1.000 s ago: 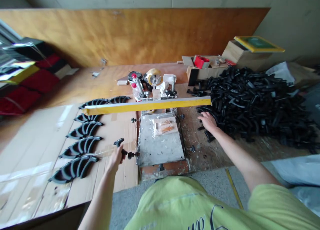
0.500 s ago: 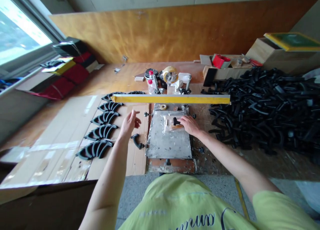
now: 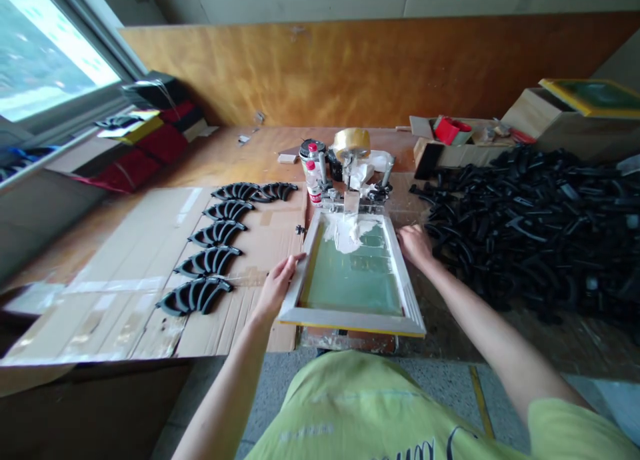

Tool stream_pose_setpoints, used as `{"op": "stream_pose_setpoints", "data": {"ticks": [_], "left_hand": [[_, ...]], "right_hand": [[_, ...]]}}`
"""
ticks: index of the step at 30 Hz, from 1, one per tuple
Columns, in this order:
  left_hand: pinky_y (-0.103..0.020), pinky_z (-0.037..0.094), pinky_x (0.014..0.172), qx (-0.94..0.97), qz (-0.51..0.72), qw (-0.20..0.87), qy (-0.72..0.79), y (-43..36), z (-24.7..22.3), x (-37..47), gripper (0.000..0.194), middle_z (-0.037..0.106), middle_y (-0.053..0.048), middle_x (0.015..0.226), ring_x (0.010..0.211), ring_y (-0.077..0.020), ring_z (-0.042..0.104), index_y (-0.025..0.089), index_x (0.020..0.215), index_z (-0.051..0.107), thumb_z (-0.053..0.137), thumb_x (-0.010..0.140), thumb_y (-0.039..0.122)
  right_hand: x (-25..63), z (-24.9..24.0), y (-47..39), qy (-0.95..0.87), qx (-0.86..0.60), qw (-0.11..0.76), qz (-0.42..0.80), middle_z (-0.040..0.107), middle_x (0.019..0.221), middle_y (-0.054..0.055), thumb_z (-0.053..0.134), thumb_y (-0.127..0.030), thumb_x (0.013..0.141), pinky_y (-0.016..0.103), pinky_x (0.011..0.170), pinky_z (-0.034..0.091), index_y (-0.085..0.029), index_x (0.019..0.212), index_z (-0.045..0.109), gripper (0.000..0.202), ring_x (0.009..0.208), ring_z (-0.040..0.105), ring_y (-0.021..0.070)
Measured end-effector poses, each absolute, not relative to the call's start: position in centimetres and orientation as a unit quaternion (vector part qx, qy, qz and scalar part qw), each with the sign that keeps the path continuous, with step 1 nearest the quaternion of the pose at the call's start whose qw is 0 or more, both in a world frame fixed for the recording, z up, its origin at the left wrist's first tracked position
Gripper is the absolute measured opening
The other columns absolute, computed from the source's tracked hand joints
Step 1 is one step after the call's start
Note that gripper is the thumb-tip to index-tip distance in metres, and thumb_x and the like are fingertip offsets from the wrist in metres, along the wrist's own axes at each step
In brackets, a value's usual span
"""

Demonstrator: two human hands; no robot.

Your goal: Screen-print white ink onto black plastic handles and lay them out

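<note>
A silk-screen printing frame lies lowered over the base in front of me, with green mesh and white ink spread at its far end. My left hand is closed at its left edge, fingertips on the frame's side. Beside the right edge, my right hand has its fingers curled; what they hold, if anything, is hidden. A squeegee-like block stands at the far end, by the hinge clamps. The plate and the black part under the screen are hidden.
Fanned rows of curved black handles lie on cardboard at left. A large heap of black handles covers the right side. Red-capped bottles, a tape roll and a carton stand behind.
The frame has come down from its raised position and covers the plate. My left hand has moved to its left edge; my right hand has left the black part and moved right.
</note>
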State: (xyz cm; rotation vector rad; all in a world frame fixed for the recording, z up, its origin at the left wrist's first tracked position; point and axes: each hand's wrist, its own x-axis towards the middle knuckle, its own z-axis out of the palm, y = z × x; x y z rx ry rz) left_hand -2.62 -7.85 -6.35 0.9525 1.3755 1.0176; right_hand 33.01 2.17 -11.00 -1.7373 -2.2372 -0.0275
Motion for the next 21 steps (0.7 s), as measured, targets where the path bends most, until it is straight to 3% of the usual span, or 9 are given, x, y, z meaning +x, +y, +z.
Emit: {"op": "stream_pose_setpoints", "data": {"ticks": [3,5,11,17,21], "left_hand": [[-0.021,0.044,0.055,0.378,0.428,0.568,0.593,-8.7,-10.0,-2.3,0.076,0.065,0.0,0.074,0.06,-0.0127,0.058,0.018,0.133,0.054,0.071,0.069,0.056],[-0.021,0.043,0.053,0.379,0.427,0.556,0.603,-8.7,-12.0,-1.9,0.079,0.062,0.002,0.069,0.057,-0.0117,0.055,0.018,0.137,0.049,0.071,0.069,0.052],[-0.023,0.044,0.052,0.383,0.406,0.531,0.638,-8.4,-14.3,-2.1,0.066,0.062,0.001,0.069,0.057,-0.0135,0.056,0.019,0.13,0.057,0.069,0.072,0.047],[-0.023,0.045,0.055,0.386,0.415,0.528,0.633,-8.6,-15.0,-2.3,0.065,0.064,-0.001,0.075,0.061,-0.0138,0.058,0.018,0.13,0.057,0.067,0.074,0.048],[-0.022,0.044,0.054,0.403,0.418,0.527,0.621,-8.6,-15.3,-2.4,0.067,0.063,-0.001,0.074,0.06,-0.0126,0.056,0.017,0.133,0.054,0.064,0.076,0.052]], "right_hand": [[31.4,-8.8,5.5,-0.754,-0.611,0.238,-0.032,0.06,0.123,0.016,0.06,-0.022,0.085,0.043,0.096,0.046,-0.015,0.121,0.063,0.036,0.111,0.056,0.0289],[28.1,-7.7,7.7,-0.788,-0.56,0.252,-0.032,0.053,0.131,0.015,0.068,-0.025,0.08,0.043,0.099,0.043,-0.016,0.128,0.057,0.05,0.118,0.051,0.0304],[22.0,-8.6,7.7,-0.85,-0.515,0.098,0.045,0.066,0.093,0.012,0.055,-0.014,0.085,0.033,0.08,0.044,-0.015,0.096,0.065,0.015,0.091,0.059,0.0246],[24.9,-8.7,3.4,-0.933,-0.339,0.077,0.092,0.067,0.089,0.007,0.051,-0.008,0.08,0.029,0.075,0.04,-0.017,0.086,0.065,0.018,0.086,0.058,0.0209],[24.7,-8.1,3.8,-0.92,-0.364,0.1,0.103,0.065,0.081,0.005,0.055,-0.014,0.081,0.029,0.072,0.038,-0.02,0.078,0.065,0.012,0.083,0.056,0.0209]]}}
